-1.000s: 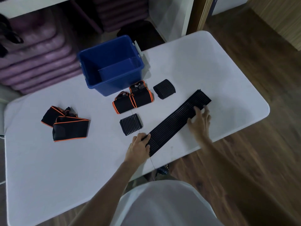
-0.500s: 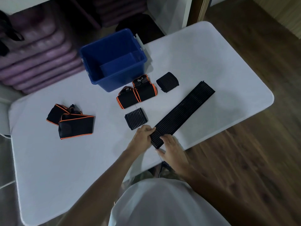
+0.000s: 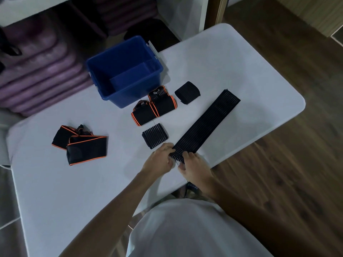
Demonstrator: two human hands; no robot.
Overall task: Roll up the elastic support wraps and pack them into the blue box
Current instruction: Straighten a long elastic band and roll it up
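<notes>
Nearest the camera: white shirt [image 3: 185, 229] of the person, both forearms reaching onto the white desk [image 3: 74, 191]. Left hand [image 3: 159, 160] and right hand [image 3: 194, 167] both pinch the near end of the long black ribbed wrap [image 3: 207, 123], fingers curled over its edge. The wrap lies flat, running diagonally away to the right. Just left of it: a small rolled ribbed wrap [image 3: 155, 135]. Further left, well apart: a loose pile of unrolled black wraps with orange trim [image 3: 81, 144]. Beyond the small roll: two rolled orange-trimmed wraps [image 3: 154, 108], touching side by side; another black roll [image 3: 187, 94] to their right. Farthest: blue box [image 3: 128, 97], open, just behind the orange-trimmed rolls, no wraps seen inside. Purple cushions [image 3: 37, 75] stacked behind the desk.
</notes>
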